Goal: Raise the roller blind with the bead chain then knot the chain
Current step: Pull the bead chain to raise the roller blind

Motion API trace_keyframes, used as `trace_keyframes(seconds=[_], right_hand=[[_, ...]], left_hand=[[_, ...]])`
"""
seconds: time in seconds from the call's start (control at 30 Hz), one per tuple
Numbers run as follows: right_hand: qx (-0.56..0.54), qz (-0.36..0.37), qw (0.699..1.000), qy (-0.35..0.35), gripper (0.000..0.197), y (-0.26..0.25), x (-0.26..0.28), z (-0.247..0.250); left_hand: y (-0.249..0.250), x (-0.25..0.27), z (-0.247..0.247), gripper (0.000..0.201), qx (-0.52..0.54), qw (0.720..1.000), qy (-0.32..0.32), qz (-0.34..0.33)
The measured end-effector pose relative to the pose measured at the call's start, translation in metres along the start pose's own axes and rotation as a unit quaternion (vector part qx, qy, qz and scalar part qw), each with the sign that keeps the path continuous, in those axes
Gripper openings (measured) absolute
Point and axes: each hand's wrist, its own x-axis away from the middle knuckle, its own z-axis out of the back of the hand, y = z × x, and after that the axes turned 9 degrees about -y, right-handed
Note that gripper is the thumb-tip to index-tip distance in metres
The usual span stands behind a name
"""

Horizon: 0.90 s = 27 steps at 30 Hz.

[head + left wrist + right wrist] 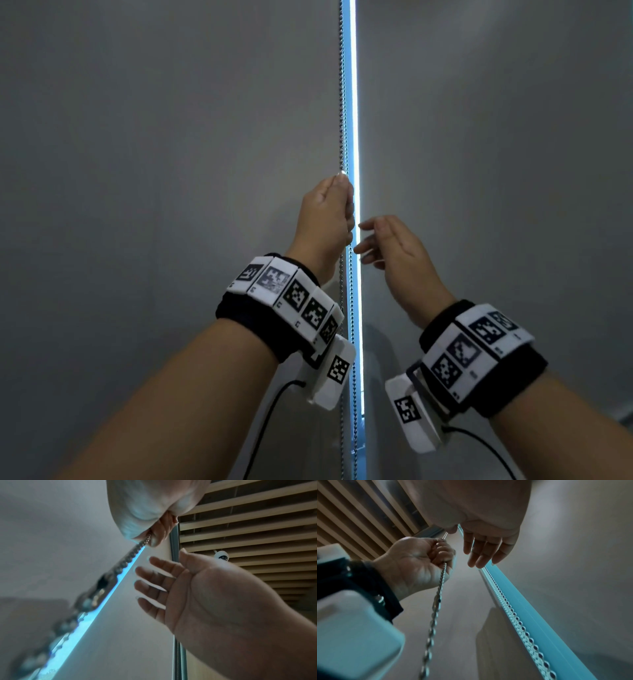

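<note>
A metal bead chain point(341, 102) hangs in front of the bright gap between two lowered grey roller blinds point(171, 137). My left hand point(342, 195) grips the near strand in a fist, thumb on top; the left wrist view shows the chain point(125, 561) leaving the pinch of thumb and finger. In the right wrist view this strand point(440, 585) drops from the left hand point(436, 553) and carries a connector link. My right hand point(364, 240) is open just right of it, fingers point(481, 551) stretched toward the second strand point(513, 615) and holding nothing.
The right-hand blind point(496, 137) fills the right side. A wooden slat ceiling point(248, 520) with a small white camera point(222, 556) is overhead. A grey window frame strip point(174, 540) runs beside the blind.
</note>
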Motion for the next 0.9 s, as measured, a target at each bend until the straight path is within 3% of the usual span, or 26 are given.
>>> trace_keyframes(seconds=[0.27,0.47,0.67,0.77,0.83,0.9], right_hand=[[0.008,-0.002,1.000,-0.006,0.032,-0.014,-0.001,-0.003],[-0.029,-0.036,0.999,-0.021,0.015,-0.019,-0.003,-0.013],[-0.103,-0.062,0.993,-0.021,0.017,-0.025,0.003,-0.019],[-0.109,-0.054,0.992,0.017,0.034,-0.020,0.012,-0.026],[-0.100,-0.041,0.994,0.027,0.038,-0.018,0.014,-0.028],[-0.105,-0.033,0.994,0.021,0.038,-0.018,0.014,-0.026]], left_hand=[[-0.024,0.041,-0.015,0.039,0.014,0.999,-0.006,0.040],[-0.043,0.076,-0.017,0.037,-0.009,0.997,-0.015,0.073],[-0.083,0.123,-0.011,0.039,-0.086,0.987,-0.099,0.089],[-0.092,0.124,-0.007,0.041,-0.091,0.979,-0.147,0.111],[-0.090,0.115,-0.003,0.048,-0.055,0.973,-0.167,0.150],[-0.085,0.101,0.002,0.071,0.024,0.970,-0.169,0.173]])
